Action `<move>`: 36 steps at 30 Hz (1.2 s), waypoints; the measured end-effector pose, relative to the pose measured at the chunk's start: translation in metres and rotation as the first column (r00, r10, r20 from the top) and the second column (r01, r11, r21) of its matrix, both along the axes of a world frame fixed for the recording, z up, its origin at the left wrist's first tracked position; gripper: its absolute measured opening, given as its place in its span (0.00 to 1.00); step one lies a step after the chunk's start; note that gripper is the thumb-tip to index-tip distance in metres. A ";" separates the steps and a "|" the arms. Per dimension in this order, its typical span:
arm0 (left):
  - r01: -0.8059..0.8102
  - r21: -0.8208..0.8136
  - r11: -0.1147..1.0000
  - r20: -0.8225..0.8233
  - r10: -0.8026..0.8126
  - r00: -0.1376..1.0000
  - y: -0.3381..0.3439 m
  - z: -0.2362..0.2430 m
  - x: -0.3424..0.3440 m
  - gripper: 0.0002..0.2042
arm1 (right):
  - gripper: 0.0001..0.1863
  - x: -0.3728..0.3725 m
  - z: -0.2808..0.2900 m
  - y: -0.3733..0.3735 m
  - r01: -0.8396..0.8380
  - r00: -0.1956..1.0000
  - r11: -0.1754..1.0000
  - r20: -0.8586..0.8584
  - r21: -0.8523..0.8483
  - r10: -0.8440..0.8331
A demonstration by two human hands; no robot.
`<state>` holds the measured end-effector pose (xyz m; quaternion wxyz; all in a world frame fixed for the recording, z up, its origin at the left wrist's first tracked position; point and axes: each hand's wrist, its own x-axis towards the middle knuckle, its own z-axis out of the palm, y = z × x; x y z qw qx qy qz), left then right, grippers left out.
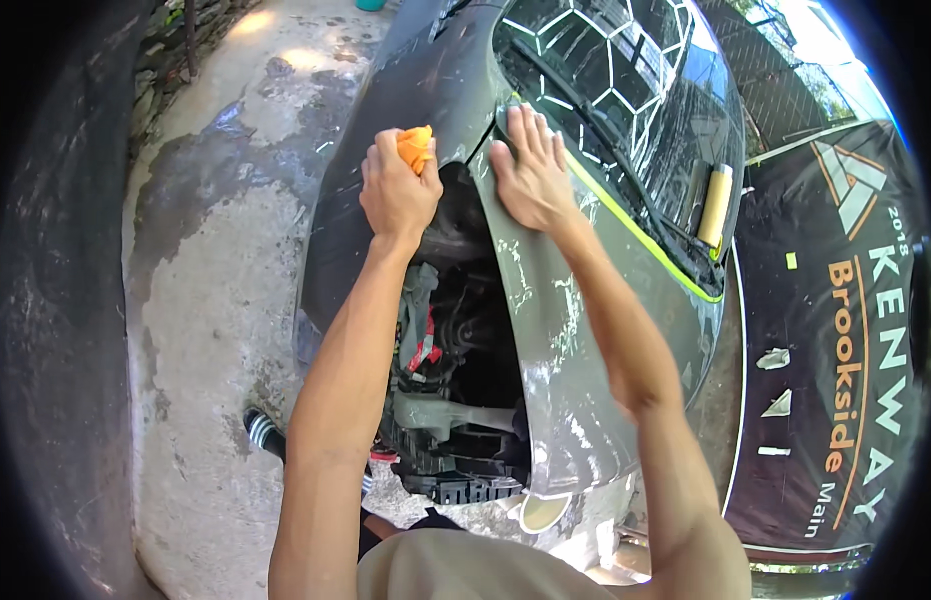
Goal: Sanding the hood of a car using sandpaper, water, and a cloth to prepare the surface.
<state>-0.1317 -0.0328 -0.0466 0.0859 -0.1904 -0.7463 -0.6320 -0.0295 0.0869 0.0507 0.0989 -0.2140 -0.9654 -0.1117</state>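
Grey body: the car filled the middle of the view, its dull grey fender panel streaked with pale scratches and residue, and the open wheel arch beside it showed suspension parts with no wheel fitted.
Ground: wet, patchy concrete lay along the person's left.
Dark banner: a black printed sheet lay at the right, just beside the car.
Windscreen: a white honeycomb pattern covered the glass, and a roll of pale tape or film rested at its lower edge.
Right hand: the right hand lay flat on the top of the fender panel, fingers straight and close together, holding nothing.
Left hand: the left hand was closed round an orange cloth, pressed against the dark panel edge above the wheel arch.
Doing it well: I judged that the flat hand should brace the panel firmly while the cloth worked in short, even strokes along the edge; the cloth might have been a sponge, as most of it was hidden in the fist.
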 end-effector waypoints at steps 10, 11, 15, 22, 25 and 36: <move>-0.007 -0.058 0.998 0.006 0.007 1.000 -0.013 -0.003 -0.007 0.19 | 0.38 -0.020 -0.044 -0.045 0.112 0.972 0.993 -0.210 0.028 -0.104; -0.008 -0.045 0.999 0.002 0.008 1.000 -0.011 -0.001 -0.007 0.19 | 0.38 -0.026 -0.035 -0.040 0.098 0.968 0.995 -0.232 0.010 -0.093; -0.009 0.000 1.000 -0.030 0.009 1.000 -0.010 -0.002 -0.008 0.19 | 0.39 -0.050 -0.030 -0.037 0.182 0.950 0.982 -0.250 -0.046 -0.188; -0.006 -0.043 0.999 -0.008 0.006 1.000 -0.012 0.000 -0.005 0.18 | 0.37 -0.019 -0.043 -0.049 0.129 0.948 0.991 -0.298 0.042 -0.111; -0.018 -0.020 1.000 -0.042 0.017 0.999 -0.008 -0.003 -0.005 0.17 | 0.38 -0.015 -0.029 -0.038 0.133 0.951 0.991 -0.280 0.001 -0.128; -0.034 -0.019 0.999 -0.020 0.033 0.999 -0.011 -0.002 -0.010 0.19 | 0.37 0.057 -0.034 -0.069 0.168 0.967 0.982 -0.182 -0.085 -0.181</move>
